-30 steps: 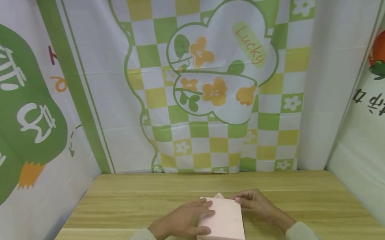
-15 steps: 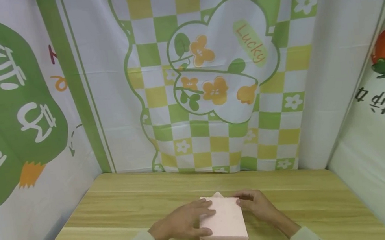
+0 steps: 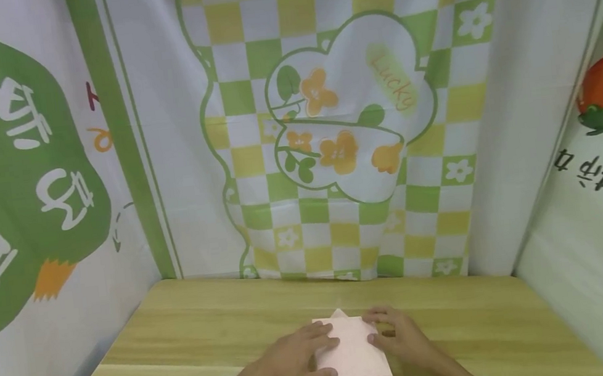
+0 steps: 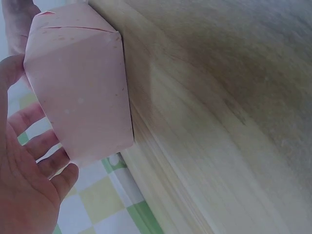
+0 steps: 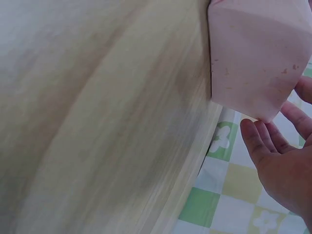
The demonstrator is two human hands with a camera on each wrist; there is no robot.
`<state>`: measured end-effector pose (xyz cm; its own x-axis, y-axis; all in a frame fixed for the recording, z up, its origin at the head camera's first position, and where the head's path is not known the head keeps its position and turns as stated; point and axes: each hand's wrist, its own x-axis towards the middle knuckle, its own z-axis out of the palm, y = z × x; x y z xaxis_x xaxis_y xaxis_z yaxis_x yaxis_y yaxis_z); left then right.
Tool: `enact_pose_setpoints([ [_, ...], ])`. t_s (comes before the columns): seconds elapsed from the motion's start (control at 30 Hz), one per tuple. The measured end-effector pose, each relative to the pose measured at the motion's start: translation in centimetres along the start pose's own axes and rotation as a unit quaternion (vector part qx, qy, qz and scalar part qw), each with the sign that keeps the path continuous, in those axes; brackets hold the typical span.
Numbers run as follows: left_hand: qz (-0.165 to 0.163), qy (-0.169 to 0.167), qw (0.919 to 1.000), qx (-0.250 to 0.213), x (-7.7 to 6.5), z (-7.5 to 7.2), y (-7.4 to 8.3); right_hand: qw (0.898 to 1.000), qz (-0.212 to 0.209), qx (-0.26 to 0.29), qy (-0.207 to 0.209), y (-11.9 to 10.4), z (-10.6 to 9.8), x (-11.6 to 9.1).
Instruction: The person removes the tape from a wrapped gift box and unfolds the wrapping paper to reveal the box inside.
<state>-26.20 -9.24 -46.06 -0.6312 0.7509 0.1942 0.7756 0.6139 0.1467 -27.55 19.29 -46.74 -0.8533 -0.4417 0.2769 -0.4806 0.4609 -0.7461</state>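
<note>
A pale pink folded-paper box (image 3: 351, 356) sits on the wooden table, with a small pointed flap (image 3: 339, 313) standing up at its far edge. Over its left edge my left hand (image 3: 293, 357) lies with spread, fairly straight fingers on the top. My right hand (image 3: 402, 335) is at the far right corner, thumb at the right edge and fingers reaching round the far side. In the left wrist view the box's long side (image 4: 80, 87) faces the camera, the fingers along its upper edge. The right wrist view shows relaxed right fingertips (image 5: 247, 129) right at the far corner.
The wood-grain table (image 3: 194, 324) extends around the box. Behind it hangs a green and yellow checked cloth (image 3: 315, 211) printed with flowers. White printed sheets form the left wall (image 3: 135, 244) and right wall (image 3: 570, 244).
My right thumb has slid nearer along the box's right edge and the right fingers have spread apart. The left hand keeps its place on the box. The head view has tilted slightly.
</note>
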Motion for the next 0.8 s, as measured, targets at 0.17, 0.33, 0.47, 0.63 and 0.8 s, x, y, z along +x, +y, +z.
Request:
enact_pose_setpoints([
  [0.17,-0.013,-0.004,0.9999,0.002,-0.2,-0.1,0.4,0.999,-0.022,-0.039,0.012,-0.2,0.3,-0.5],
  [0.33,-0.019,0.0,0.9997,0.014,-0.2,-0.3,0.6,0.994,-0.052,-0.089,0.021,-0.4,0.5,-0.7],
  [0.47,-0.016,0.008,0.9998,0.011,-0.2,-0.1,0.5,0.977,-0.124,-0.164,0.059,-0.6,0.8,-1.0],
  [0.63,-0.013,0.014,0.9997,0.013,-0.3,0.1,0.5,0.956,-0.163,-0.222,0.098,-1.1,1.3,-1.4],
  [0.8,-0.012,0.021,0.9995,0.018,-0.3,0.3,0.5,0.927,-0.234,-0.271,0.115,-0.8,1.3,-1.2],
])
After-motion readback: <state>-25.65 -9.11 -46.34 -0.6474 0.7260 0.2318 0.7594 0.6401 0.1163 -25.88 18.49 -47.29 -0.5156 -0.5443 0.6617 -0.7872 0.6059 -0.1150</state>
